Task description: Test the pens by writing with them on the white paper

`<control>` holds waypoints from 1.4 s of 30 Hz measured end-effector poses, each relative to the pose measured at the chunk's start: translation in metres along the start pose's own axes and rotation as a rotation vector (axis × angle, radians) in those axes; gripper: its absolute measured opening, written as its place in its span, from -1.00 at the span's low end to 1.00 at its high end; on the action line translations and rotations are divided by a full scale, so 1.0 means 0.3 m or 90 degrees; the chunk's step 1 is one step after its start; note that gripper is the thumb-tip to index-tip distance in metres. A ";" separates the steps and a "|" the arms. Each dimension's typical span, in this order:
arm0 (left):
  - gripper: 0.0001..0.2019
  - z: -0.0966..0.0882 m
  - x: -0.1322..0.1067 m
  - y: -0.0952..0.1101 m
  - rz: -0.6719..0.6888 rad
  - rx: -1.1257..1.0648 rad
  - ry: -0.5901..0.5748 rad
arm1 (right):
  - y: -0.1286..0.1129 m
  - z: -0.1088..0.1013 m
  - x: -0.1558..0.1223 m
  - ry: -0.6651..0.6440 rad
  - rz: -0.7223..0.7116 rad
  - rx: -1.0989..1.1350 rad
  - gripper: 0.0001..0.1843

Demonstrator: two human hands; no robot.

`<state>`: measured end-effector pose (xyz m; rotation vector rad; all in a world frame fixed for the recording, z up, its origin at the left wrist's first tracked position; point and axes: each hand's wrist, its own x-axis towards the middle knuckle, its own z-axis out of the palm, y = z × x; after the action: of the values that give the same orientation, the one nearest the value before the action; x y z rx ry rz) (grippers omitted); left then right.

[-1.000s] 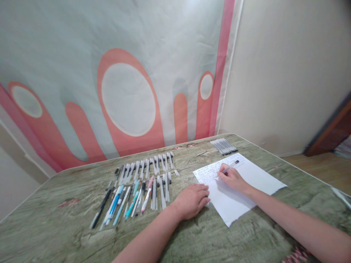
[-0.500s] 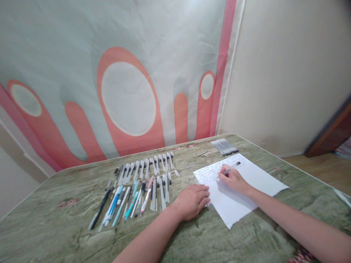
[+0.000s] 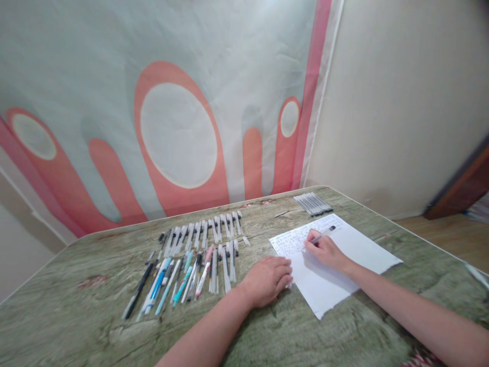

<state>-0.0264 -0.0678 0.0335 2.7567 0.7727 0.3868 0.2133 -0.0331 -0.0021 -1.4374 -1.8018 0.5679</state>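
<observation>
A pen with a clear barrel and dark end is pinched in my right hand, which rests on a white sheet of paper. Lines of small handwriting cover the upper left part of the sheet. The pen's tip is hidden by my fingers. My left hand lies flat on the table, its fingers reaching the left edge of the paper. Something small and pale shows just beyond those fingertips, too blurred to name.
Left of my hands lie a row of capped clear pens and a nearer group of mixed coloured pens. A bundle of slim pens or refills lies behind the paper. The wood-patterned table meets a printed curtain at the back.
Both hands keep nearly the same place. My right hand with the pen has shifted very slightly to the right on the sheet.
</observation>
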 end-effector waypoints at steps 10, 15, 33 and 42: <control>-0.64 0.003 -0.002 -0.001 -0.003 0.000 -0.001 | -0.012 -0.003 -0.001 0.007 -0.005 0.003 -0.85; -0.64 0.002 -0.001 -0.002 0.002 -0.005 0.002 | -0.009 -0.002 -0.002 0.017 -0.008 -0.008 -0.83; -0.64 0.005 0.001 -0.004 -0.002 -0.004 0.008 | 0.005 0.006 0.000 0.016 -0.006 0.008 -0.84; -0.64 0.002 0.000 -0.003 0.001 -0.001 0.001 | 0.000 0.004 -0.003 0.007 -0.005 0.018 -0.84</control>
<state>-0.0267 -0.0671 0.0327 2.7560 0.7698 0.3898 0.2122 -0.0339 -0.0032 -1.4116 -1.7830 0.5782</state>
